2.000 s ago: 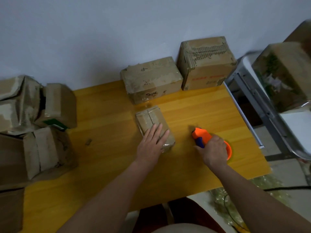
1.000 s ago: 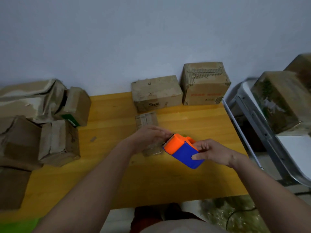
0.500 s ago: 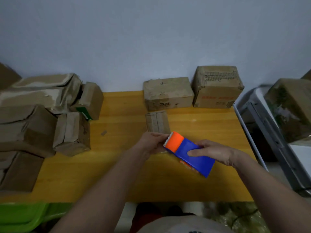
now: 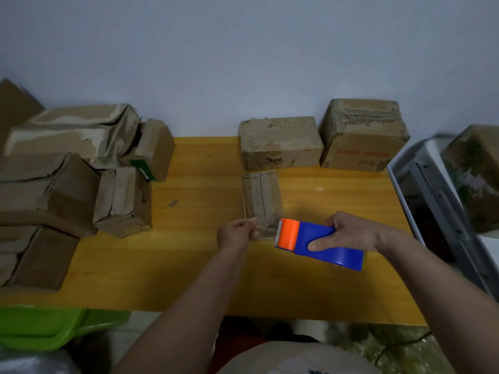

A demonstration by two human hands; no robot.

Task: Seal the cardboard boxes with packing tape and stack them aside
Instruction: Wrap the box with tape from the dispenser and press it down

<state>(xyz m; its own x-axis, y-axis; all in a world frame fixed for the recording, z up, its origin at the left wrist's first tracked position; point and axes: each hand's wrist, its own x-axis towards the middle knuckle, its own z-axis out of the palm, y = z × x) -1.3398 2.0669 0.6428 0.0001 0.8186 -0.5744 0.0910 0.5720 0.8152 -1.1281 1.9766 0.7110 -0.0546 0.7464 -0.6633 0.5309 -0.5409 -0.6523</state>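
Right hand point(image 4: 348, 233) wrapped around the blue body of the tape dispenser point(image 4: 318, 242), thumb on its near face, orange toothed end pointing toward the left hand point(image 4: 237, 233). Left fingers curled, pinching the free end of the clear tape point(image 4: 266, 233), a short strip stretched between pinch and teeth.

Small box point(image 4: 262, 198) just beyond that strip, on the far side of both grips, lying on the yellow table point(image 4: 202, 265); long axis and flap seam running away from the body, so crosswise to the strip as held. Left hand slightly nearer its near end. By judgement, strip to be turned along the seam, or box turned, before laying down.

Against half a second ago: hands drawn further apart, a longer length of tape out, dispenser swung flatter and further to the right of the pinch. Box unmoved.
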